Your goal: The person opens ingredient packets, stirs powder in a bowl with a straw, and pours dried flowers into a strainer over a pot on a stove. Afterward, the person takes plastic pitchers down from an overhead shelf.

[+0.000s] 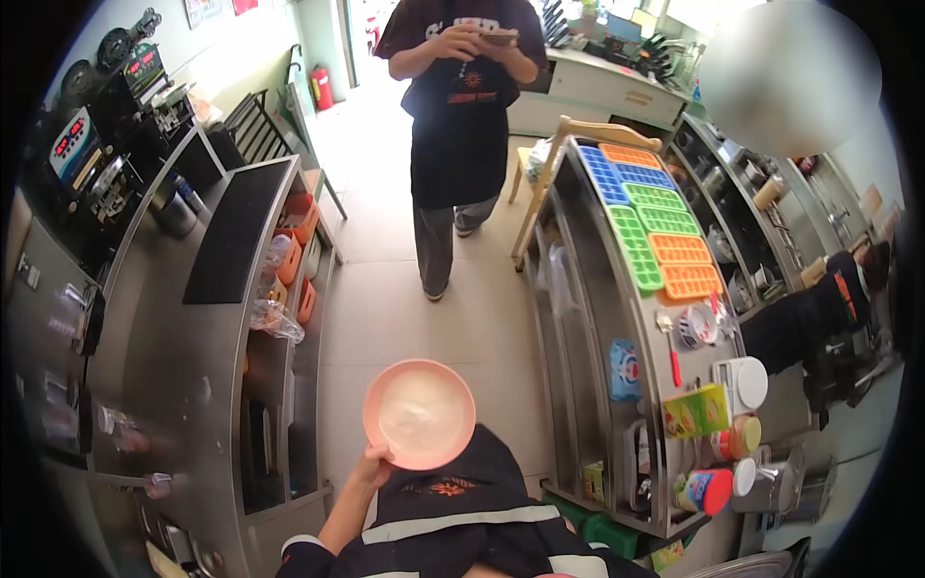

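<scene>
My left hand (374, 464) grips the lower left rim of a round pink bowl (370, 412), its fingers closed on the edge. White contents (420, 414) lie inside the bowl, slightly heaped in the middle. The bowl is held in front of my dark apron (448, 489), above the tiled floor. My right hand is not visible; only part of the right side of my clothing shows at the bottom edge.
A person in a dark apron (461, 144) stands ahead in the aisle, holding a phone (501, 37). Steel counters flank me; the right one (631, 323) bears colored ice trays (681, 249), jars and a white scale (748, 382). Another person (819, 313) is at far right.
</scene>
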`<state>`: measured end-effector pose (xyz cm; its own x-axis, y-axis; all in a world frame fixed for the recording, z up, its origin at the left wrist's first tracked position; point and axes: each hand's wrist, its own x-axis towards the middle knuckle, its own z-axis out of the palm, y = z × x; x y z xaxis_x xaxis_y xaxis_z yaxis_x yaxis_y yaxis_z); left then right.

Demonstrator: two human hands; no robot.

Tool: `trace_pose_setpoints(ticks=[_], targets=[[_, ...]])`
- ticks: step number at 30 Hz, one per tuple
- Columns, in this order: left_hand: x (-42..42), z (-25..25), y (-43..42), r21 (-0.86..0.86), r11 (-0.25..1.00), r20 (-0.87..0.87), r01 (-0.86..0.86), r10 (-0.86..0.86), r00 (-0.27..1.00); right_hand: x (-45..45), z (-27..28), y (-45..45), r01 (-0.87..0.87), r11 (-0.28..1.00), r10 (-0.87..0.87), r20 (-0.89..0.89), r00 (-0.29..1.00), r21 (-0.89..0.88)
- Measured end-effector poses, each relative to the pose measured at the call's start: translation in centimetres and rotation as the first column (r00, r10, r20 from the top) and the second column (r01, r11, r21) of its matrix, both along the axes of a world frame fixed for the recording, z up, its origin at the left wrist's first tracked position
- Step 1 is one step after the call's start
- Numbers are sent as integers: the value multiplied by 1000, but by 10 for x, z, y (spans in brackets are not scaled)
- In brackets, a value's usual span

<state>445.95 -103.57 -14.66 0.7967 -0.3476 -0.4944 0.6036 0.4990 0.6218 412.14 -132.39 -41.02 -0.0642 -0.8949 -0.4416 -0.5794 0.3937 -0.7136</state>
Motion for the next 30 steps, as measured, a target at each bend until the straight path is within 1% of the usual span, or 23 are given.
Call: trace_pose_setpoints(ticks=[1, 3, 4, 5, 7, 8, 9, 11, 12, 13, 15, 16, 17, 19, 21, 22, 23, 24, 25, 27, 28, 29, 30], targets=[[20, 3, 7, 9, 1000, -26, -8, 9, 1000, 52, 1, 4, -117, 991, 112, 78, 991, 60], [66, 8, 28, 6, 994, -87, 108, -107, 990, 155, 17, 7, -318, 932, 275, 230, 934, 177], [87, 3, 34, 13, 999, -101, 45, -43, 994, 209, 31, 10, -403, 882, 335, 276, 901, 246], [111, 2, 39, 24, 999, -82, 40, -38, 996, 263, 37, 11, -489, 819, 389, 336, 858, 300], [157, -2, 50, -4, 999, -88, -45, 45, 995, 353, 36, 7, -690, 643, 529, 459, 714, 333], [182, -3, 54, -7, 996, -91, -84, 83, 992, 400, 41, 6, -743, 561, 614, 420, 669, 364], [210, -11, 60, 3, 995, -82, -95, 95, 992, 452, 43, 5, -753, 549, 617, 431, 658, 363], [257, -15, 74, -7, 991, -127, -132, 130, 983, 536, 53, 9, -870, 300, 802, 390, 453, 392], [285, -11, 71, -17, 988, -86, -153, 151, 985, 581, 67, 15, -877, 241, 849, 348, 398, 415], [308, -12, 70, -11, 985, -69, -172, 171, 983, 621, 55, 15, -888, 220, 853, 361, 375, 404], [358, -12, 77, -9, 963, -62, -271, 270, 961, 710, 36, 32, -929, -37, 929, 355, 103, 367], [388, -9, 77, -26, 959, -36, -282, 281, 959, 756, 38, 40, -943, -207, 977, 106, -185, 261], [414, -3, 79, -40, 956, -22, -290, 289, 957, 804, 41, 50, -947, -211, 976, 111, -189, 241], [463, -2, 88, -41, 969, -62, -245, 243, 968, 871, 59, 73, -934, -350, 936, 68, -346, 65], [527, -1, 89, -12, 974, -8, -227, 227, 974, 943, 101, 91, -931, -363, 929, 89, -358, 47], [556, -23, 100, -8, 976, -21, -220, 219, 975, 978, 115, 99, -927, -374, 922, 116, -371, 13], [588, -25, 100, 0, 979, -23, -202, 202, 979, 1010, 117, 100, -941, -337, 930, 153, -334, -2], [623, -23, 99, -14, 979, 10, -203, 203, 979, 1039, 123, 99, -967, -256, 946, 206, -250, 4], [659, -24, 102, -29, 980, 47, -198, 199, 979, 1066, 122, 96, -986, -168, 953, 258, -159, 10], [732, -50, 115, -23, 990, 15, -142, 142, 990, 1120, 111, 80, -999, -52, 973, 223, -52, -6], [772, -64, 122, -48, 997, 6, -54, 55, 998, 1142, 96, 69, -999, -40, 980, 197, -38, 4], [810, -66, 125, -20, 1000, -28, -4, 4, 1000, 1163, 88, 58, -990, -17, 983, 185, 10, 141], [848, -69, 128, 5, 999, -61, 48, -47, 997, 1178, 77, 47, -978, -42, 987, 159, -9, 204]])
